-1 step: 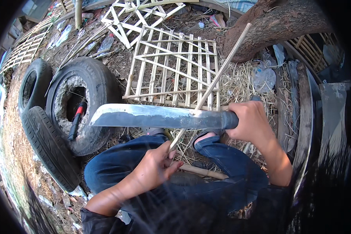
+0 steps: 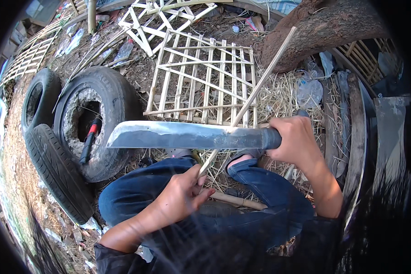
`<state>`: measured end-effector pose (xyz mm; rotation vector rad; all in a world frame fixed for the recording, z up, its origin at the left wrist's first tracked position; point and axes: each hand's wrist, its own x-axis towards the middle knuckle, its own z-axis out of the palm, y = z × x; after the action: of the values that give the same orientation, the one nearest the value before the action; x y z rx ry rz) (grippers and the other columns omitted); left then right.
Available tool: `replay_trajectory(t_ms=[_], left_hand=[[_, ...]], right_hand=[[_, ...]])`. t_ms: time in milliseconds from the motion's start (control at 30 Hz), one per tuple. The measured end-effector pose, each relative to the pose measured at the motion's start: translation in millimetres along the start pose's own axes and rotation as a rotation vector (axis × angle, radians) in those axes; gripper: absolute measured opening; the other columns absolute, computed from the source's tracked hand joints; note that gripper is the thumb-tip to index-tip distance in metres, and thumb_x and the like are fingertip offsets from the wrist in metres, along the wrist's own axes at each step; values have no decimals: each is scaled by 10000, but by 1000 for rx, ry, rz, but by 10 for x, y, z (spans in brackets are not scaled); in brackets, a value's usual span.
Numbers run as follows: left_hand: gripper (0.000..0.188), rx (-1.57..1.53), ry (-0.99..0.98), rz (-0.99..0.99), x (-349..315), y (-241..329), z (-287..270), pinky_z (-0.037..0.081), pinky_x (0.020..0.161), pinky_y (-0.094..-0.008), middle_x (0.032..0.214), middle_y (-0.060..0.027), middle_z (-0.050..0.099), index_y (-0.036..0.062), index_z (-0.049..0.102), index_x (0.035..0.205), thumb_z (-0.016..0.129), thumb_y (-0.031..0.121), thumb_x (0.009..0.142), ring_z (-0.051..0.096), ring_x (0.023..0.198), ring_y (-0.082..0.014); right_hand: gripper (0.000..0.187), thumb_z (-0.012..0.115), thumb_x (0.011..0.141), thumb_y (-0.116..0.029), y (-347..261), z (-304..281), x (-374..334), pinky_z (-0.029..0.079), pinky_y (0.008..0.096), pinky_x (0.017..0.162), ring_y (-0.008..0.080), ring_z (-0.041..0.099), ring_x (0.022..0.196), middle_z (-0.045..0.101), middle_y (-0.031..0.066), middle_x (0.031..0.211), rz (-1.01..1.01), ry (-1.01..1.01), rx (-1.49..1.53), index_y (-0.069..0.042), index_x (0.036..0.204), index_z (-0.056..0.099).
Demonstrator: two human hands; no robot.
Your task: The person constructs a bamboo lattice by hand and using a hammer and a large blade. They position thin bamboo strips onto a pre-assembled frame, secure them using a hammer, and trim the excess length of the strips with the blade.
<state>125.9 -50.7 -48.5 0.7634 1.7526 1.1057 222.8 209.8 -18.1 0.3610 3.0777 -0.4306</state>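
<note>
My right hand (image 2: 297, 140) is wrapped round the dark handle of a machete (image 2: 182, 136), whose long broad blade lies level across the view, tip to the left. A thin bamboo strip (image 2: 266, 81) slants from the upper right down behind the blade, touching it near the handle end. Its lower end sits in my left hand (image 2: 183, 194), pinched by the fingers above my bent legs in blue jeans. Beyond the blade, a lattice panel of pale bamboo slats (image 2: 178, 111) lies on the ground. A thicker bamboo piece (image 2: 239, 201) rests between my legs.
Left of me stand a tyre with a cement-like filling (image 2: 123, 96) and a leaning tyre (image 2: 55, 169). A red-and-black handled tool (image 2: 92, 131) rests in the filled tyre's hole. A thick tree trunk (image 2: 324, 34) crosses the upper right; wooden planks (image 2: 357, 123) line the right side.
My right hand and the machete have shifted very slightly to the right. The strip's upper end has tipped slightly right as well; my left hand stays in place.
</note>
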Motion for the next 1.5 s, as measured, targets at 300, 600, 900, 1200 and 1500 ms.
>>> replay_trajectory(t_ms=[300, 600, 900, 1200, 1500], left_hand=[[283, 76, -112, -16, -92, -47, -59, 408, 562, -257, 675, -35, 438, -8, 497, 930, 727, 90, 799, 384, 623, -76], [298, 81, -142, -50, -165, -214, -14, 388, 548, -251, 676, 2, 418, -8, 485, 898, 739, 102, 789, 364, 611, -67], [491, -348, -299, -196, -21, -87, -90, 407, 588, -161, 626, 113, 292, 160, 267, 722, 696, -70, 788, 289, 592, 16], [480, -470, -269, -182, 9, -44, -51, 317, 511, -181, 622, 103, 287, 146, 267, 727, 713, -16, 798, 265, 576, -2], [379, 218, -6, -39, 17, -114, 71, 391, 486, -267, 577, -17, 399, 62, 375, 739, 747, 109, 794, 366, 536, -79]], right_hand=[[276, 705, 596, -176, 693, -419, -159, 483, 445, 679, 402, 607, 730, 630, 203, 738, 336, 325, -279, -38, 833, 675], [231, 643, 708, -217, 1063, -591, -121, 484, 444, 718, 394, 631, 820, 651, 217, 795, 760, 351, -204, -32, 845, 665], [185, 642, 713, -158, 845, 10, -322, 427, 359, 538, 230, 574, 539, 549, 111, 558, 583, 415, 328, 8, 682, 565], [192, 674, 764, -114, 479, 458, -130, 382, 270, 414, 98, 470, 426, 508, 5, 546, 564, 581, 1178, -35, 684, 518], [192, 674, 646, -177, 369, -97, -229, 503, 428, 663, 355, 645, 701, 641, 162, 676, 309, 237, 148, -50, 791, 667]])
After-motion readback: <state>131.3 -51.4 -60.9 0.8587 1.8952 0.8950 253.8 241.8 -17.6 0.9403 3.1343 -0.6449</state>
